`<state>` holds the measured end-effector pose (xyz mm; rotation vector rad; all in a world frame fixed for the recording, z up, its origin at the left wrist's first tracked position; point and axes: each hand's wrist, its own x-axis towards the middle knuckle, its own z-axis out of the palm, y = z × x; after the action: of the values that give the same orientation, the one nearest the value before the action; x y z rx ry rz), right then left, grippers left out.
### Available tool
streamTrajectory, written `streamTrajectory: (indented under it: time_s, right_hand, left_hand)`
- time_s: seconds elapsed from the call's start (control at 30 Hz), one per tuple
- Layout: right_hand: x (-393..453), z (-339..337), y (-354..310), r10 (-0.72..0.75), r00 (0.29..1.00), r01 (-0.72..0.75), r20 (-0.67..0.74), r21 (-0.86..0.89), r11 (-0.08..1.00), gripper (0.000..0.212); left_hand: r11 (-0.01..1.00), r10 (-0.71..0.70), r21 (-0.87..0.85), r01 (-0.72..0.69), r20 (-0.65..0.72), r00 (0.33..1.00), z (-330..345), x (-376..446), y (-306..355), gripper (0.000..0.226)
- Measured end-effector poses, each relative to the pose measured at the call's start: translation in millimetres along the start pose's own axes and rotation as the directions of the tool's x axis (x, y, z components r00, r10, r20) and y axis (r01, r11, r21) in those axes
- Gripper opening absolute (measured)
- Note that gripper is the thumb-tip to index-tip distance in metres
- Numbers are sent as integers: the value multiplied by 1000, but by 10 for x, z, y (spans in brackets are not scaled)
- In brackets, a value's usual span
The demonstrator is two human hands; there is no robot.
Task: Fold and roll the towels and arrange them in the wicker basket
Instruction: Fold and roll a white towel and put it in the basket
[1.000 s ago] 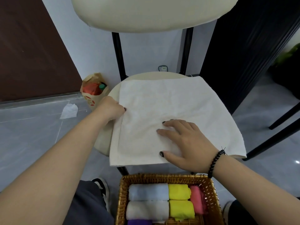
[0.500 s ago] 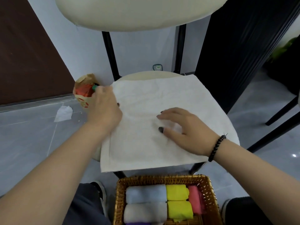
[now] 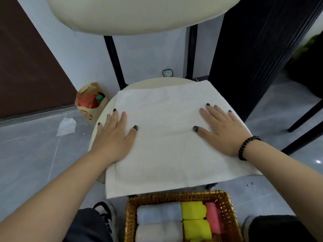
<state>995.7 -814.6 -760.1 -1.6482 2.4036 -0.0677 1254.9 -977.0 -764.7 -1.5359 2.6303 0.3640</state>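
At the far left, on the floor beside the chair, a brown paper bag (image 3: 89,103) held something orange and a green-capped bottle, and a crumpled scrap of tissue (image 3: 66,126) lay on the grey tiles near it. My left hand (image 3: 114,137) lay flat with its fingers straight and spread, pressing the left edge of the white towel (image 3: 166,142), its outer fingers reaching past the cloth onto the cream chair seat (image 3: 155,82). The towel was spread directly ahead of me across that seat, between the two hands, its near edge hanging over the front of the seat toward me and its far edge close to the black backrest posts. It read as nearly square, slightly longer from me toward the backrest; I judged that a fold would bring one side across to the other. The cloth looked soft, nubbly and limp, with faint creases between the hands. My right hand (image 3: 222,130), a black bead bracelet (image 3: 246,147) at its wrist, pressed flat and open on the right part of the towel, roughly as close to the cloth's centre as the left. Below, just under the hanging edge, the wicker basket (image 3: 130,217) showed stiff golden weave and held rolled towels: pale blue (image 3: 159,213), white (image 3: 158,232), two yellow (image 3: 194,219) and a pink one (image 3: 212,218).
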Motion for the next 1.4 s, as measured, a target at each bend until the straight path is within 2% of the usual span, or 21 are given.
streamTrajectory:
  time_s: [0.07, 0.13, 0.17, 0.27, 0.33, 0.43, 0.6, 0.7, 0.8, 0.83, 0.9, 1.0, 1.13, 1.27, 1.4]
  right_hand:
    - [50, -46, 2, 34, 999, -34, 24, 8, 999, 78]
    - [148, -80, -111, 25, 1000, -24, -15, 25, 999, 68]
    - [206, -88, -200, -14, 998, 15, -55, 15, 1000, 61]
    - [367, -75, -494, -227, 969, 227, -98, -7, 974, 49]
    - [489, -48, -570, -288, 955, 291, -71, 43, 956, 48]
    - [724, -67, -409, -225, 974, 226, -27, 62, 972, 52]
    - [1061, -166, 102, 8, 1000, -8, -13, -25, 1000, 72]
    - [1247, -192, 285, 104, 995, -104, 8, -7, 995, 80]
    - [1414, -192, 260, 185, 983, -186, -12, -45, 982, 80]
    - [1445, -189, 188, 183, 982, -186, -41, -96, 978, 76]
    - [1457, -160, -33, 75, 994, -87, -78, -169, 982, 63]
    - [1403, -68, -276, -85, 995, 81, -43, -75, 994, 55]
    - [1286, -74, -115, -28, 997, 26, -73, -24, 999, 59]
    - [983, -86, -44, 67, 996, -70, -62, -33, 997, 63]
    - [422, -25, -364, -19, 998, 17, -59, -36, 999, 56]
  left_hand:
    - [995, -54, 80, 56, -32, 998, -34, 15, 15, 67]
    - [987, 7, 162, 16, -137, 991, -88, 43, 146, 62]
    - [988, 69, 151, -45, -161, 984, -116, 67, 241, 61]
    - [978, 206, -4, -207, -80, 975, -151, 200, 517, 58]
    - [975, 222, -14, -222, -13, 975, -92, 354, 590, 59]
    - [984, 170, 44, -170, 4, 985, -5, 629, 539, 66]
    - [995, 51, 84, -49, -23, 998, -59, 1015, 356, 74]
    - [991, -21, 132, 28, -49, 999, -79, 1139, 326, 76]
    - [968, 29, 250, 1, -118, 993, -123, 1119, 514, 64]
    - [962, 94, 267, -60, -114, 989, -129, 1086, 644, 60]
    - [964, 203, 182, -193, -34, 979, -93, 1003, 911, 57]
    - [967, 235, 91, -237, 28, 972, 11, 968, 1032, 57]
    - [986, 150, 82, -148, -11, 989, -14, 951, 790, 64]
    - [990, 104, 91, -107, 35, 994, -13, 619, 743, 71]
    - [981, 181, 62, -182, 10, 983, 124, 53, 933, 70]
